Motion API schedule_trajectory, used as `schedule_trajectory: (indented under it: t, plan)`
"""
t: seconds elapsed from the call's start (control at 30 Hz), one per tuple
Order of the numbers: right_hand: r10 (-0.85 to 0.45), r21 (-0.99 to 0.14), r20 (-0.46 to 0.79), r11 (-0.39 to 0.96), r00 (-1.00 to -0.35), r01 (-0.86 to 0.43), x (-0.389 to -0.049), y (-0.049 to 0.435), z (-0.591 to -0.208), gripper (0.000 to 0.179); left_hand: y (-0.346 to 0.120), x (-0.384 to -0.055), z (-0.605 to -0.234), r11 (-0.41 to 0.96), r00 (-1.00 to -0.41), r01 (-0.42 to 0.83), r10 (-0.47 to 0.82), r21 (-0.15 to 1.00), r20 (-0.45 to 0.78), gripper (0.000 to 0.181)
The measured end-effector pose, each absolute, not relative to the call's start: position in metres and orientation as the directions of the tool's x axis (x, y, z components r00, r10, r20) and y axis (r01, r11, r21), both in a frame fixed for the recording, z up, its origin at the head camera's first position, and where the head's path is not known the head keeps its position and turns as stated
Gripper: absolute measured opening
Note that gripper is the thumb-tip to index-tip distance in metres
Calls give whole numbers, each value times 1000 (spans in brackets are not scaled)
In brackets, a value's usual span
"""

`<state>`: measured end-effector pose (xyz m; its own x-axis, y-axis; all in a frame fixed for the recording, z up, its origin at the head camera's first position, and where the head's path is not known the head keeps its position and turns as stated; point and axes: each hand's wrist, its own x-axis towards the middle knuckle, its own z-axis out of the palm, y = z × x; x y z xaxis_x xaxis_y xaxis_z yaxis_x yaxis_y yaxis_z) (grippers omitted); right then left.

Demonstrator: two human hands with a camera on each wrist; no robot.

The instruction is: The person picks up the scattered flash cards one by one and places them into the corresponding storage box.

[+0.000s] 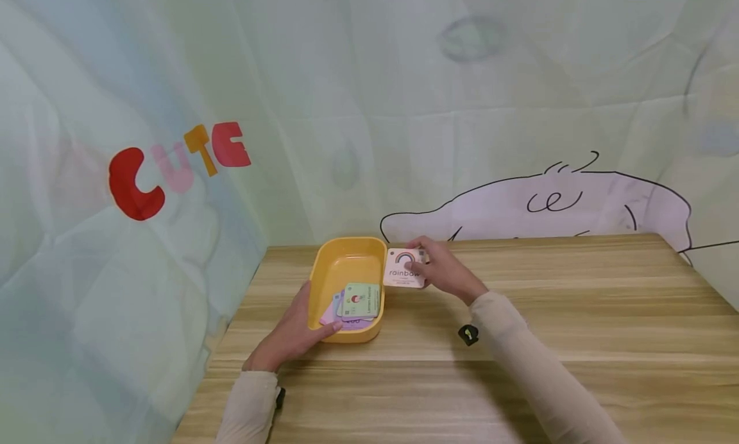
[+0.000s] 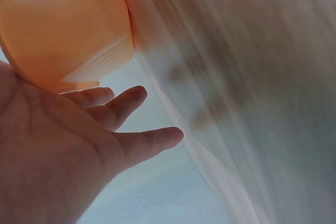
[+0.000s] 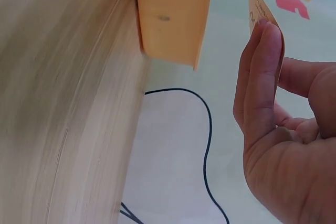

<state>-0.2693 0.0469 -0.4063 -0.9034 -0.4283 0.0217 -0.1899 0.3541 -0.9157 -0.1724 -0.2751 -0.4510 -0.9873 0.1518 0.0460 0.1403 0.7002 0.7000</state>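
Observation:
A yellow plastic bin [image 1: 346, 244] sits on the table toward its far left. Several small printed cards [image 1: 360, 301] lie piled in its near end, a green one on top. My left hand [image 1: 296, 325] holds the bin's near left corner, thumb over the rim; in the left wrist view its fingers [image 2: 157, 142] stretch out along and below the wall. To the right of the bin, my right hand [image 1: 441, 267] pinches a white square card [image 1: 398, 277] with a rainbow picture and the word "rainbow". The right wrist view has this card [image 3: 258, 6] edge-on between thumb and fingers.
The wood-grain table [image 1: 577, 303] reaches back to a printed fabric backdrop [image 1: 358, 110] behind and at the left. A small dark object [image 1: 468, 334] shows beside the right sleeve.

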Motion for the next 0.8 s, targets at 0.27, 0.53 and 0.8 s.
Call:
schedule_trajectory:
  t: [0.27, 0.53, 0.8]
  plan:
    - [-441, -916, 22, 350, -897, -195, -262, 38, -404, 35, -277, -174, -453, 706, -988, 133, 149, 696, 38, 104]
    - [-467, -924, 27, 326, -884, -201, -256, 28, -404, 36, -276, -172, -452, 721, -990, 115, 136, 683, 24, 105]
    - [-472, -923, 23, 328, -881, -200, -255, 20, -408, 38, -275, -170, -450, 718, -993, 69, 114, 693, -19, 110]
